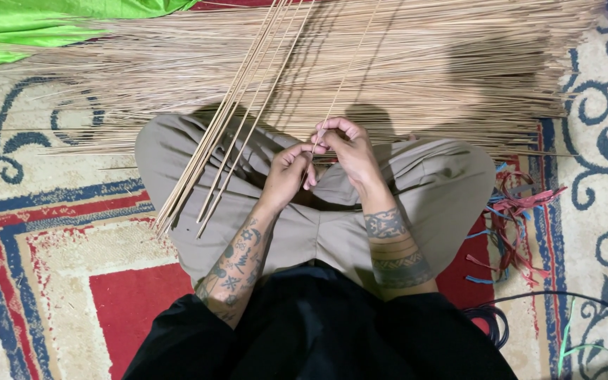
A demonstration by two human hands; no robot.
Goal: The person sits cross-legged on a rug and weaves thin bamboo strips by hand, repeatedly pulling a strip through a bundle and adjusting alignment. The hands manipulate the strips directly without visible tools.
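Both hands, left hand (286, 172) and right hand (346, 151), pinch one thin, pale, stiff-looking stick (343, 81) near its lower end; likely light and brittle, best gripped close together.

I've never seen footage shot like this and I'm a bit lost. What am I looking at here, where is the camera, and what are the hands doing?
There is no machine here. The one picture comes from a camera worn on a person's head, looking down at their own lap as they sit cross-legged in beige trousers on a patterned red, blue and cream carpet.

Both bare hands meet over the lap. The left hand and the right hand pinch one thin pale stick between the fingertips; it runs up and away from them.

A small bundle of similar thin sticks leans across the left knee. Beyond the knees lies a wide heap of dry tan sticks. A shiny green cloth sits top left, and red and blue plastic strips lie to the right.
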